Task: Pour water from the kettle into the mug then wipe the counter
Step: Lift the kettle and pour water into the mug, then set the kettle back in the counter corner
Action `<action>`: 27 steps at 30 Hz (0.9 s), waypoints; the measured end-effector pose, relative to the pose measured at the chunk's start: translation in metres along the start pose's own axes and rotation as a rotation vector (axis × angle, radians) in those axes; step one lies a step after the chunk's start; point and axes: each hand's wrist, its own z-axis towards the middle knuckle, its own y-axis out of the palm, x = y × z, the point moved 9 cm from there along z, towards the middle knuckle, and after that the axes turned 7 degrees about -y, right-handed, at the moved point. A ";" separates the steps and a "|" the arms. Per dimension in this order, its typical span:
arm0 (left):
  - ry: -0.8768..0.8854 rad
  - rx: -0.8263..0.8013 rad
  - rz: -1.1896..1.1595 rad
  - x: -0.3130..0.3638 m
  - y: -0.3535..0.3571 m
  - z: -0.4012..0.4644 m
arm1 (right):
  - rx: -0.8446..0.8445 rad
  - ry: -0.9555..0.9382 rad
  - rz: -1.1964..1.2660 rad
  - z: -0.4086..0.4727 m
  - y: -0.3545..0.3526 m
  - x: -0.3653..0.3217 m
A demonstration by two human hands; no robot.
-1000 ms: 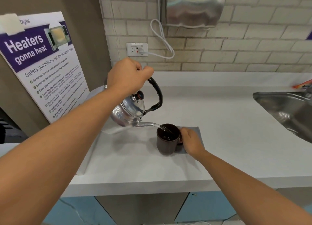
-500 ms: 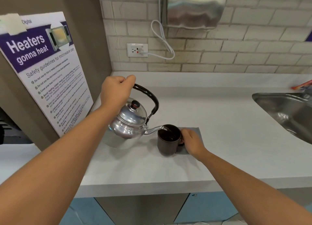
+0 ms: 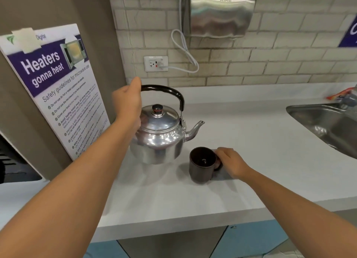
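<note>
A shiny metal kettle (image 3: 158, 136) with a black handle is level at the counter's left, its spout pointing right, away from the mug. My left hand (image 3: 128, 101) is shut on the left end of that handle. A dark brown mug (image 3: 201, 166) stands just right of the kettle, liquid glinting inside. My right hand (image 3: 230, 162) grips the mug's handle. Under the mug and my hand lies a grey cloth (image 3: 222, 175), mostly hidden. I cannot tell whether the kettle rests on the white counter (image 3: 251, 141) or hovers just above it.
A steel sink (image 3: 328, 124) is set into the counter at the right. A poster (image 3: 56, 83) leans on the left wall. Above the back edge hang a wall socket (image 3: 156, 63) with a white cord and a steel hand dryer (image 3: 220, 10).
The kettle was tipped over the mug, pouring; it has swung back upright and come down to the left. My right hand has stayed on the mug.
</note>
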 end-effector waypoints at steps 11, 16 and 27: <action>-0.004 0.044 -0.071 -0.037 0.021 0.066 | 0.272 -0.301 0.135 0.112 -0.046 -0.136; -0.033 0.107 -0.038 -0.069 0.030 0.107 | 0.086 -0.424 0.004 0.165 0.004 -0.163; -0.121 0.187 -0.012 -0.132 0.032 0.168 | -0.123 -0.555 -0.194 0.231 0.077 -0.131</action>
